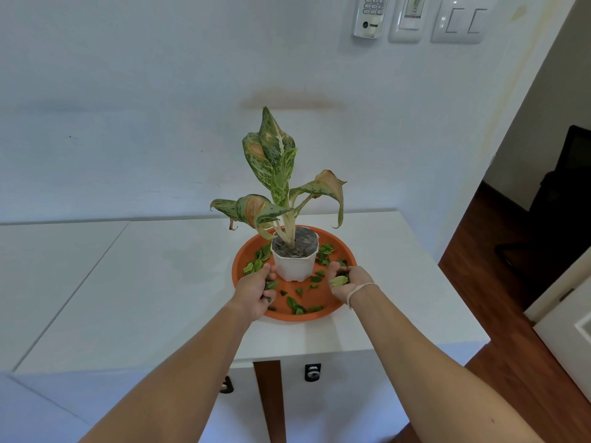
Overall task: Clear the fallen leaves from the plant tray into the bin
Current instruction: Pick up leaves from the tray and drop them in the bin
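My left hand (256, 294) is down on the left side of the orange plant tray (332, 306), fingers curled round a few green fallen leaves (302, 306), knuckles just beside the white pot (295, 266). More leaves lie in a small heap beyond my fingers, against the tray's left rim. The tray sits near the right end of the white bench (128, 298), close to its front edge, and the pot stands upright in the tray's middle with a spotted plant (278, 174) in it, some of its big leaves browned and drooping. Loose leaves are scattered on the tray floor in front of the pot and along its right side. My right hand (347, 282) is over the tray's right part, palm turned up and cupped, holding a pale green leaf with fingers bent around it. A light string band (358, 290) circles that wrist. The two hands are apart, one either side of the pot.
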A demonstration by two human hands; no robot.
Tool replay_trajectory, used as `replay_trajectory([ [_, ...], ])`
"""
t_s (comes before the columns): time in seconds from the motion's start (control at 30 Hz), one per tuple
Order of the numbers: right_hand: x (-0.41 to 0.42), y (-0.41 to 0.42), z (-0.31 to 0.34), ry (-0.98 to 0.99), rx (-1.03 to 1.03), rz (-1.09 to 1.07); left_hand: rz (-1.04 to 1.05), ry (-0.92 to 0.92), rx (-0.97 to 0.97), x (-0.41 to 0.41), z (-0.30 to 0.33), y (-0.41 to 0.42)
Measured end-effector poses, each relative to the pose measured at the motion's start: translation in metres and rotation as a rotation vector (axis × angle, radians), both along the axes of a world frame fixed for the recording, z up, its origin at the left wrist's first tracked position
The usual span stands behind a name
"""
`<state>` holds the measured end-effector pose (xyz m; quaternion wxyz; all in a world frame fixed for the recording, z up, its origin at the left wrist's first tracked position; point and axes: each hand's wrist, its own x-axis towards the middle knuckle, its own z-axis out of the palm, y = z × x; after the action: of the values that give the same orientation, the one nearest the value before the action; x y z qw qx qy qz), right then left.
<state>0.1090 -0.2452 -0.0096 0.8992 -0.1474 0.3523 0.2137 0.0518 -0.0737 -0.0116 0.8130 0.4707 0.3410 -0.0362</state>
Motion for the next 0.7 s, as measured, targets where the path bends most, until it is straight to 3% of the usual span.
replay_trajectory([
  [0.13,-0.001,-0.004,0.000,-0.017,-0.024,0.137,0.004,0.025,0.019,-0.003,0.002,0.000],
  [0.33,0.001,-0.001,0.004,-0.100,-0.399,0.214,-0.035,0.027,0.151,-0.003,0.005,0.000],
  [0.43,0.001,0.000,0.005,-0.238,-0.734,0.375,-0.209,0.010,0.531,0.000,0.001,0.002],
  [0.53,0.002,0.004,0.004,-0.502,-1.261,0.637,-0.390,-0.027,0.921,0.006,-0.004,0.005],
  [0.6,0.002,0.006,0.000,-0.711,-1.632,0.836,-0.524,-0.058,1.117,0.007,-0.008,0.007],
  [0.7,0.002,0.008,-0.004,-0.853,-1.952,1.089,-0.693,-0.106,1.348,0.007,-0.010,0.008],
])
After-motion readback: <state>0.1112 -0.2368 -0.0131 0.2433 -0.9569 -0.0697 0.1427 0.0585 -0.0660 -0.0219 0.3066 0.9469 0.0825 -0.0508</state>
